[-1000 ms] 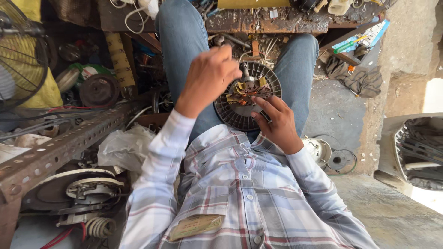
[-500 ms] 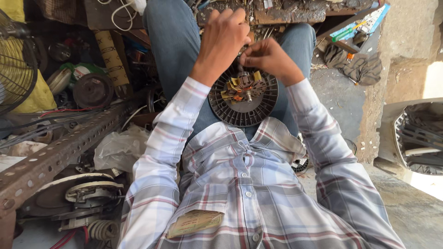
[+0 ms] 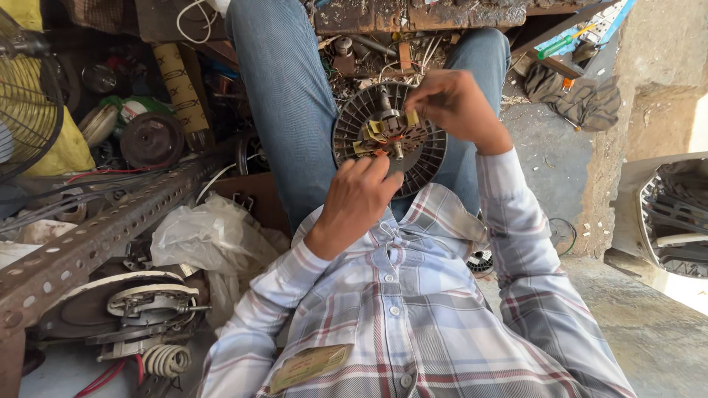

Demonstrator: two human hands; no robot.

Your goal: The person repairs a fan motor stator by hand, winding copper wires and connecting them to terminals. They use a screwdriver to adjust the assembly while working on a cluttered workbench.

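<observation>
Cluttered workshop floor all around: perforated steel angle bar (image 3: 96, 239) running off to the left of the left hand, crumpled plastic bag (image 3: 203, 239) just beside that forearm, wire fan guard (image 3: 26, 103) further left, rags (image 3: 582, 96) well off to the right of the right hand.

Resting on the lap between both hands, against the blue jeans (image 3: 287, 110): round, dark, slotted fan motor (image 3: 389, 140), copper-coloured windings and yellow insulation tabs at its centre, short shaft standing up from the middle.

Possible trouble, judged from the pose: motor balanced on the thighs with nothing clamping it, so liable to tip or slide off toward the scrap below if either hand lets go or a leg shifts. Thin winding wires and tabs easy to nick, bend or snap under a hard pinch or pull. Small loose bits likely to vanish into the junk underneath if dropped.

Left hand (image 3: 359, 203): curled almost closed, fingertips pressed on the near rim and centre of the motor, close by an orange-red wire end; whether anything is pinched between the fingers cannot be told.

Right hand (image 3: 456, 107): fingers bunched and bent, nearly closed, tips touching the yellow tabs at the far right of the winding; actual grip hidden behind the knuckles.
</observation>
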